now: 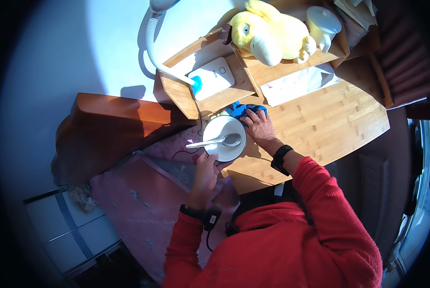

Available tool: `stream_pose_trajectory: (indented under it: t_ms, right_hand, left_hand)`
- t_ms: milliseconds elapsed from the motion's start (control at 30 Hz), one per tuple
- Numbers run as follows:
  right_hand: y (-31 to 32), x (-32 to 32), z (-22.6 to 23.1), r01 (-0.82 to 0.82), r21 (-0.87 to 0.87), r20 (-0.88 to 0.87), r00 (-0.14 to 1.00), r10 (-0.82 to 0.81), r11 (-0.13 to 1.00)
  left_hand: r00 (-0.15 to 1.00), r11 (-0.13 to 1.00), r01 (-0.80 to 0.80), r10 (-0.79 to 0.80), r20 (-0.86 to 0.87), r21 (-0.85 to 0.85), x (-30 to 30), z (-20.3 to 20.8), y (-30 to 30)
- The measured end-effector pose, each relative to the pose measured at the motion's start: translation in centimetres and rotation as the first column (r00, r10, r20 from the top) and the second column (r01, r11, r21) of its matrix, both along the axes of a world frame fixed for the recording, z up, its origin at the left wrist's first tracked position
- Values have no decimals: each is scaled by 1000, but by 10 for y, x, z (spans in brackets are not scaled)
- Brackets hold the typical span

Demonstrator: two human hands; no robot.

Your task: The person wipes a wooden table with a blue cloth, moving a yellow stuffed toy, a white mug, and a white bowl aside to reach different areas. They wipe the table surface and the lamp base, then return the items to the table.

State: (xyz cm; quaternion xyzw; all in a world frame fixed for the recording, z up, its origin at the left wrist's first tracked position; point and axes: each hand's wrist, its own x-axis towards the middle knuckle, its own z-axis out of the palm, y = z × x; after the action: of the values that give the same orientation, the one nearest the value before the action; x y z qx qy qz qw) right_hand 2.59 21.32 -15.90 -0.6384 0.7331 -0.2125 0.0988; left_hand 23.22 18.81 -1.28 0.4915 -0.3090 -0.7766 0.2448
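In my left hand (206, 174) is a white bowl (216, 128) with a dark rim, gripped at its near edge and held beside the desk's left end. A spoon (231, 139) lies in the bowl, its handle sticking out over the left rim. My right hand (259, 128) presses down on a crumpled blue cloth (235, 110) on the wooden desk (316, 120), just right of the bowl. Its fingers are bent into the cloth, and part of the cloth is hidden under them.
A desk shelf (244, 79) holds a white lamp base (214, 78), a yellow plush toy (280, 36) and a lidded cream mug (323, 24). White paper (299, 86) lies beneath it. Left of the desk stand a brown headboard (119, 113) and a bed with a pink cover (143, 201).
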Motion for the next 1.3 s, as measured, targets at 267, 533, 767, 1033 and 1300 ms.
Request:
stream_pose_trajectory:
  t_ms: [267,533,767,1033,1300]
  right_hand:
    - [121,6,18,-304,58,58,952,301,951]
    - [176,-13,23,-475,42,121,876,467,879]
    - [170,-9,29,-452,60,156,885,439,890]
    - [136,9,30,-373,62,148,921,361,926]
    - [57,69,16,-175,14,129,977,172,984]
  left_hand:
    - [990,996,54,-44,-133,74,-38,-50,-10]
    - [998,998,55,-55,-11,35,-73,-82,-18]
    - [1000,998,-11,11,-14,57,-86,-99,-24]
    - [995,998,-45,41,-95,-36,-50,-87,-26]
    - [974,950,-51,115,194,-307,30,-68,11]
